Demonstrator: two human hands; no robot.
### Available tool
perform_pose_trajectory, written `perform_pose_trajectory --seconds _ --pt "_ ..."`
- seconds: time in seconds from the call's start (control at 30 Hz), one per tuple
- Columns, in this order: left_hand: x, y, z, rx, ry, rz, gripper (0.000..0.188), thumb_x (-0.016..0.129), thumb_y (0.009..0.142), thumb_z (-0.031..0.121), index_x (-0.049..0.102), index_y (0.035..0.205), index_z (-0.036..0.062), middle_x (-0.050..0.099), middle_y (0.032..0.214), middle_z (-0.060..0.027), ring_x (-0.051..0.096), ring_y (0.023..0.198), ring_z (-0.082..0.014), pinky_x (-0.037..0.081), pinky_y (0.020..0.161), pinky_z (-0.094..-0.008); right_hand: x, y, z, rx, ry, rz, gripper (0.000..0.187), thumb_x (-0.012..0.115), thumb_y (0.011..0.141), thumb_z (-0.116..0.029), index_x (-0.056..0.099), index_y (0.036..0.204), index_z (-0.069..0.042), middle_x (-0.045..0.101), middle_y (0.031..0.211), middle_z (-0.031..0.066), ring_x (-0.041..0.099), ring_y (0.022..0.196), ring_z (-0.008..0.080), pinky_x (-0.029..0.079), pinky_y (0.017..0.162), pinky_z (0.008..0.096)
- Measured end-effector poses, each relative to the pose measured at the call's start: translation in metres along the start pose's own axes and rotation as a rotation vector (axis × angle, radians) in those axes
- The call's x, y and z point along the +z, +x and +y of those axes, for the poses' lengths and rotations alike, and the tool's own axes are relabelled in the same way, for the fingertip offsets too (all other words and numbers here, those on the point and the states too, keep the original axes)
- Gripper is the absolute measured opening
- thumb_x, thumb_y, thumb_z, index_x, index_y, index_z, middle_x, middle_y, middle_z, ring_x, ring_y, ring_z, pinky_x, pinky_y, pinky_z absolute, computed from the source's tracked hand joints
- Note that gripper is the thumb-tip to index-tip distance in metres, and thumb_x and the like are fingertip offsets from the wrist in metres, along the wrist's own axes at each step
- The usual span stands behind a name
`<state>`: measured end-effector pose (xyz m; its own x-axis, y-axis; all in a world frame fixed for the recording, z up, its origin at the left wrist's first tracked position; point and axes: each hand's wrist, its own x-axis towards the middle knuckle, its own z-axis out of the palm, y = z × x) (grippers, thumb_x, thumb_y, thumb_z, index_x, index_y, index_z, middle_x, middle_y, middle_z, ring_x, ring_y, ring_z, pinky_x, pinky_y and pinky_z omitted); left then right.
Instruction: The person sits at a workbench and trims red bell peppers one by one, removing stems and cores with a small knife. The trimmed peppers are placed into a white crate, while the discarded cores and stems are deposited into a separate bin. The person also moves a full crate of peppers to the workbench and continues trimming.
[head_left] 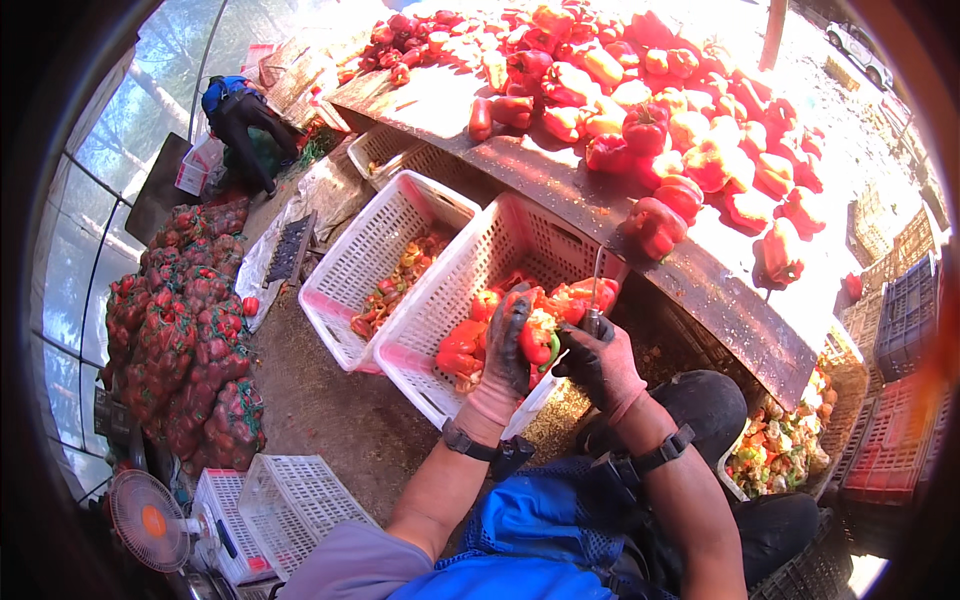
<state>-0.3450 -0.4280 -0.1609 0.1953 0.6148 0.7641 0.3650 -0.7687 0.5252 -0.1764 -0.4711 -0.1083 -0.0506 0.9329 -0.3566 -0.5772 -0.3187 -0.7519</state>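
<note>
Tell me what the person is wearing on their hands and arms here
Both the left hand and the right hand wear pinkish knit gloves with dark, soiled palms and fingers. Each wrist carries a black strap band with a small dark unit attached. The forearms are bare, and a grey short sleeve covers the left upper arm.

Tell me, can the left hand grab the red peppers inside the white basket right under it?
Probably yes. The left hand already holds a red pepper just above the white basket, whose top is open, so the peppers in the basket lie uncovered beside it.
</note>
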Motion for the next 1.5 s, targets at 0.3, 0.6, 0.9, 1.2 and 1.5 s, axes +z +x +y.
perform_pose_trajectory --seconds 0.3,0.6,0.9,1.2,1.5 --pt "-0.003 -0.020 0.021 -0.114 0.006 -0.119 0.070 0.085 0.078 0.008 0.047 0.136 0.0038 0.060 0.125 -0.0168 0.062 0.116 -0.0312 0.051 0.104 -0.0426 -0.014 -0.003 -0.002 -0.251 -0.456 0.143 0.019 0.080 0.087 -0.012 0.070 0.100 -0.002 0.073 0.084 0.0034 0.065 0.073 0.0094 0.053 0.065 0.0264" --pt "0.008 -0.003 0.028 -1.183 -1.195 0.388 0.026 0.064 0.095 0.023 0.064 0.115 0.0070 0.067 0.110 -0.0071 0.067 0.102 -0.0201 0.055 0.093 -0.0363 -0.004 -0.028 -0.015 -0.292 -0.831 0.045 0.043 0.085 0.083 -0.022 0.067 0.115 0.001 0.073 0.085 0.0065 0.067 0.068 0.0107 0.057 0.061 0.0295" --pt "0.031 -0.021 0.030 -0.845 -0.666 0.381 0.023 0.065 0.092 0.018 0.062 0.113 0.0069 0.066 0.106 -0.0078 0.066 0.098 -0.0213 0.056 0.090 -0.0369 -0.004 -0.024 -0.005 -0.133 -0.814 0.019 0.050 0.082 0.086 -0.022 0.063 0.125 0.003 0.074 0.091 0.0102 0.068 0.069 0.0128 0.057 0.062 0.0305" --pt "0.050 -0.039 -0.011 -0.917 -0.722 0.411 0.028 0.059 0.094 0.026 0.066 0.112 0.0051 0.069 0.109 -0.0088 0.068 0.099 -0.0226 0.055 0.093 -0.0377 -0.020 -0.011 0.008 -0.355 -1.033 -0.014 0.065 0.083 0.080 -0.021 0.058 0.136 0.001 0.072 0.115 0.0201 0.070 0.109 0.0305 0.054 0.096 0.0389" --pt "0.048 -0.010 0.042 -0.972 -0.992 0.498 0.028 0.064 0.092 0.025 0.064 0.112 0.0053 0.068 0.106 -0.0080 0.067 0.096 -0.0217 0.055 0.089 -0.0358 -0.010 -0.013 0.009 -0.401 -1.006 0.133 0.074 0.086 0.076 -0.013 0.054 0.142 -0.004 0.071 0.121 0.0197 0.070 0.114 0.0313 0.054 0.099 0.0391"
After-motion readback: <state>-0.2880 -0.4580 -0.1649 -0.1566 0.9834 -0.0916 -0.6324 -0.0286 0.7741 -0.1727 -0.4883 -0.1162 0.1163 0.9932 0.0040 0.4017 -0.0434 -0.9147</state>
